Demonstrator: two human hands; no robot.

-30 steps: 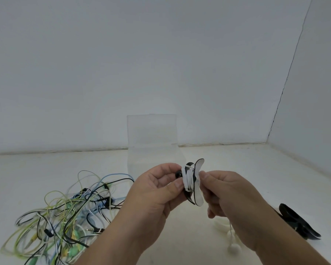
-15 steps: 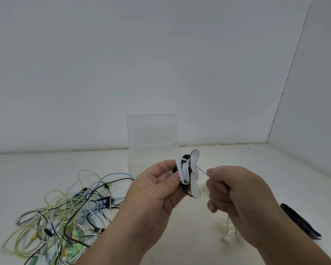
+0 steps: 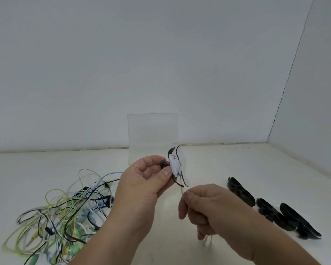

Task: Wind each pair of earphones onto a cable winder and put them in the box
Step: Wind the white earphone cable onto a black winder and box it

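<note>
Left hand [image 3: 141, 185] pinches the cable winder [image 3: 177, 165] before the box [image 3: 153, 131]; right hand [image 3: 204, 205], below the winder, grips the white earphone cable [image 3: 182, 191].

A white earphone cable [image 3: 175, 166] coils around the upright black-and-white winder [image 3: 185, 181], before the open clear box [image 3: 152, 131].

one cam only, head-worn wide-angle: looks forward and down across the table [image 3: 237, 163] to the back wall [image 3: 161, 64] (side wall [image 3: 323, 111] closes the right); left hand [image 3: 141, 184] and right hand [image 3: 204, 205] sit close, low centre
</note>
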